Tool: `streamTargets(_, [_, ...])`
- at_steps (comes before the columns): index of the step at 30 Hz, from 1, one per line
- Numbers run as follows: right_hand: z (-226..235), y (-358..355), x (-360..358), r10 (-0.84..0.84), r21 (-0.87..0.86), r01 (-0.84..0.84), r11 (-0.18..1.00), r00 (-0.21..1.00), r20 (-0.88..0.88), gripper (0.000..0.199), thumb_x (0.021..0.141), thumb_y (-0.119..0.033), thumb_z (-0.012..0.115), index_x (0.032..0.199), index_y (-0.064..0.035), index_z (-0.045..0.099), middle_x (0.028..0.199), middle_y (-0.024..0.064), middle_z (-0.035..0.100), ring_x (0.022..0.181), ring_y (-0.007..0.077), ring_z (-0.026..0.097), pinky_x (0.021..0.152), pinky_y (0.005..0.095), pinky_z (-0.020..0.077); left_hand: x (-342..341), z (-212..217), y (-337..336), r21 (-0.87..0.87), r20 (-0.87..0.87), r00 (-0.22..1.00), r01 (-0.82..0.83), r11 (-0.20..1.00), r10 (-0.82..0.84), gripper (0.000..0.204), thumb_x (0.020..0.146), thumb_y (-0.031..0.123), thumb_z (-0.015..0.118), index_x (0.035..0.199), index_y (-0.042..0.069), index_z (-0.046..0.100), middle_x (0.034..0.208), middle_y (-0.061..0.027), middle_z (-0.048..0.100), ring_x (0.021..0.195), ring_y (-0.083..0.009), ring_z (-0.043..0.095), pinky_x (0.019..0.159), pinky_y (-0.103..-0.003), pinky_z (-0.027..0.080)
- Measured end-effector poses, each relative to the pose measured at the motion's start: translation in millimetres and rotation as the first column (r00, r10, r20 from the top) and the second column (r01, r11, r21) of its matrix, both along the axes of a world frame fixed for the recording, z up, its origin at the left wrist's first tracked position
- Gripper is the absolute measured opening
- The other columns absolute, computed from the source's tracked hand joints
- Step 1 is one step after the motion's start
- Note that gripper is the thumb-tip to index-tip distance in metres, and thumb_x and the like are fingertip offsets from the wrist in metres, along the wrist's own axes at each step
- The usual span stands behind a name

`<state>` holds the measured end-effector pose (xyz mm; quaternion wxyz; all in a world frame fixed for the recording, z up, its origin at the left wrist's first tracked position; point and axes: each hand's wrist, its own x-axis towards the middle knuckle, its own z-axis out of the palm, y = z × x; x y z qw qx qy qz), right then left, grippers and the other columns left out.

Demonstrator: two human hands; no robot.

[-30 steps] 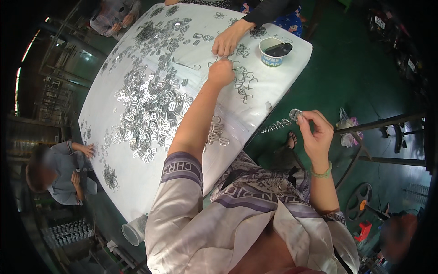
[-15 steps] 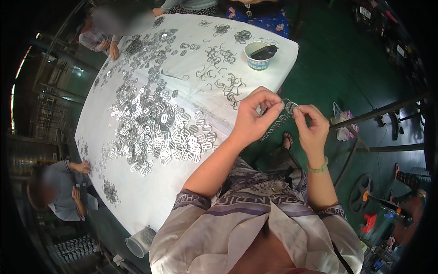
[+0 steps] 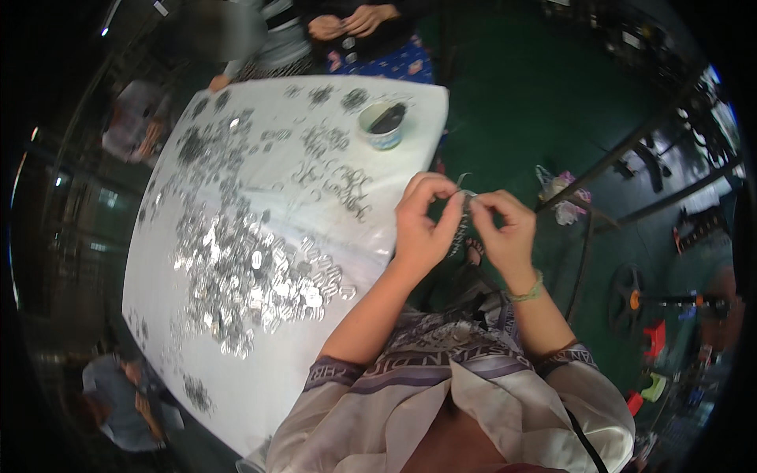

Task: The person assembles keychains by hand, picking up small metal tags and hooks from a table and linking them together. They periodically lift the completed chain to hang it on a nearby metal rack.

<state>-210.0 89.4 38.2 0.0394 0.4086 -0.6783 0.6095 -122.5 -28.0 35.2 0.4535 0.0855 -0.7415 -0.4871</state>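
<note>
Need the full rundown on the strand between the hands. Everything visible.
The strand looks like dark silvery metal, narrow and made of repeated small pieces, their exact shape lost to blur. It hangs below the fingers, off the right side of the table, slanting slightly leftward in the picture. The left hand and right hand pinch its upper end, mostly hiding it. A thin curved wire sticks up there; whether it's attached isn't clear.

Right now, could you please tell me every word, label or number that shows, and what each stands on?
Shirt: capital lettering along its purple bands, not copied here.
Cup: lettering on its blue band, too blurred to read.
Metal pieces: any marks too small to read.
</note>
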Motion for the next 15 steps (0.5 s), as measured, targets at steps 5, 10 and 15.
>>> streamTargets(5, [-7.8, -3.7, -3.1, 0.03, -0.116, -0.033, 0.993, 0.999, -0.029, 0.01, 0.075, -0.001, 0.071, 0.085, -0.0001, 0.068, 0.073, 0.0078, 0.062, 0.062, 0.0164, 0.058, 0.058, 0.029, 0.0476, -6.0, 1.5, 4.6, -0.016, 0.002, 1.0, 0.029, 0.999, -0.029, 0.008, 0.088, -0.003, 0.061, 0.095, -0.001, 0.06, 0.093, -0.0108, 0.067, 0.082, -0.0148, 0.061, 0.077, -0.027, 0.049])
streamTargets(10, [9.4, 8.8, -17.1, 0.068, -0.14, -0.07, 0.988, 0.998, -0.017, 0.018, 0.077, 0.002, 0.072, 0.095, 0.0005, 0.071, 0.085, 0.0075, 0.063, 0.074, 0.014, 0.059, 0.067, 0.0257, 0.048, -22.9, 23.9, 10.6, -0.186, -0.082, 0.991, 0.09, 0.978, -0.107, 0.01, 0.083, -0.008, 0.063, 0.09, -0.003, 0.057, 0.091, -0.0148, 0.063, 0.083, -0.0232, 0.061, 0.077, -0.031, 0.049])
streamTargets(15, [22.7, 13.2, -27.1, 0.072, -0.264, -0.056, 0.963, 0.996, 0.051, 0.015, 0.079, -0.003, 0.073, 0.094, 0.0001, 0.072, 0.085, 0.0062, 0.063, 0.074, 0.0137, 0.058, 0.065, 0.0257, 0.047, -34.3, 54.1, 15.0, -0.311, -0.099, 0.982, 0.125, 0.942, -0.162, 0.012, 0.079, -0.008, 0.065, 0.087, -0.003, 0.059, 0.089, -0.015, 0.062, 0.082, -0.0257, 0.061, 0.076, -0.032, 0.049])
